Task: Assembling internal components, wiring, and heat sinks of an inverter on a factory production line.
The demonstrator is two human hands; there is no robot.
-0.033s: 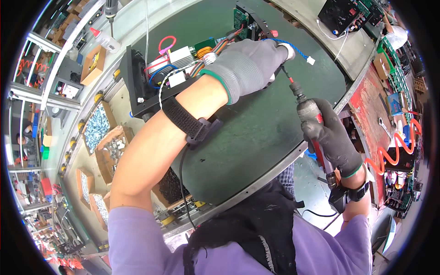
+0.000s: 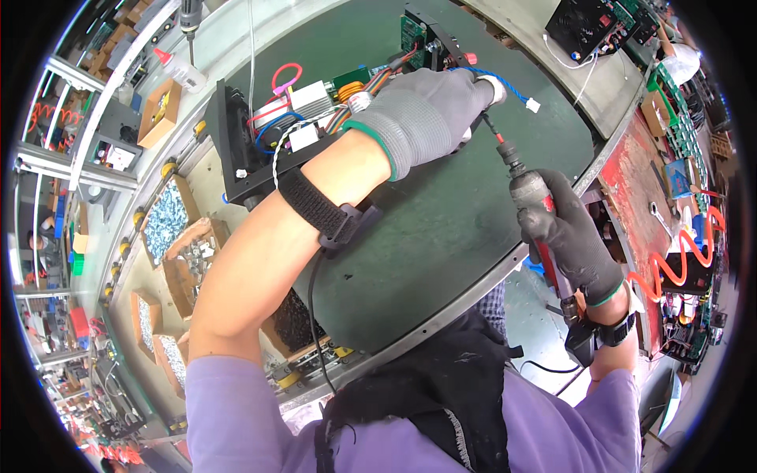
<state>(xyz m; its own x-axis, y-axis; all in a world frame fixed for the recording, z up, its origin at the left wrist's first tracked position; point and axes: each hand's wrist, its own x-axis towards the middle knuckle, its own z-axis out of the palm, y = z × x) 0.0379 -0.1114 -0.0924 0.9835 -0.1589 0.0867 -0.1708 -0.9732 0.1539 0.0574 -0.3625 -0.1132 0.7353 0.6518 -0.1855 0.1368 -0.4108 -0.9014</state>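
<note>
My left hand [image 2: 434, 106], in a grey glove, is closed over the near right end of a black metal case [image 2: 236, 150], its fingers curled down; the gripped edge is mostly hidden beneath the glove. Inside the case are a silver finned block, a copper coil and several coloured wires. A green circuit board [image 2: 412, 33] stands upright at its far end. A twisted blue cable [image 2: 505, 88] with a white plug trails past my fingertips. My right hand [image 2: 572, 236], gloved in dark grey, is wrapped round a red and black power screwdriver [image 2: 530, 189], its bit pointing at the case end beside my left fingers.
The case lies on a green work mat [image 2: 410, 260] with a metal edge. To the left stand open cardboard boxes of small hardware [image 2: 167, 217] and a white bottle with a red tip [image 2: 181, 69]. A coiled orange hose [image 2: 670, 272] hangs at the right. Another black unit [image 2: 582, 30] sits at the far right.
</note>
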